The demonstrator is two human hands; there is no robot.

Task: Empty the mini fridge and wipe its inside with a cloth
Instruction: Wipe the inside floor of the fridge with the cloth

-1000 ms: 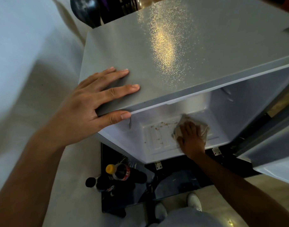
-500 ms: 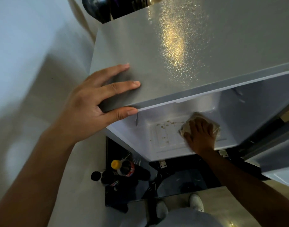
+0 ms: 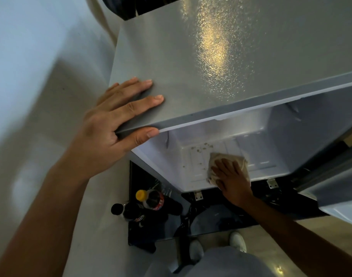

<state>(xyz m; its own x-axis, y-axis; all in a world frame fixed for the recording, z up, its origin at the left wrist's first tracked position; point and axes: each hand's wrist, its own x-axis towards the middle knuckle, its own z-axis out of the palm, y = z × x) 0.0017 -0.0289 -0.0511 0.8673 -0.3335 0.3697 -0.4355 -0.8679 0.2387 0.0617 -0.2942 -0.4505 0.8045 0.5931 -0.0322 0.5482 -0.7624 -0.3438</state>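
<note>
I look straight down on a grey mini fridge [image 3: 221,56] with its door swung open at the right. My left hand [image 3: 111,126] grips the top's front left corner, fingers spread flat on the lid and thumb under the edge. Inside, my right hand [image 3: 231,176] presses a beige cloth [image 3: 227,158] flat on the white fridge floor [image 3: 191,162], near its front edge. Brown specks of dirt [image 3: 201,147] lie on the floor just left and behind the cloth. No food or bottles show inside the fridge.
Two dark bottles stand on the ground left of the fridge, one with a yellow cap [image 3: 151,198] and one with a black cap [image 3: 123,211]. The open door [image 3: 338,198] juts out at the right. A wall [image 3: 31,76] runs along the left. My white shoes [image 3: 238,241] are below.
My right hand has slid the cloth from the back of the fridge floor toward its front edge. My left hand keeps its hold on the fridge corner.
</note>
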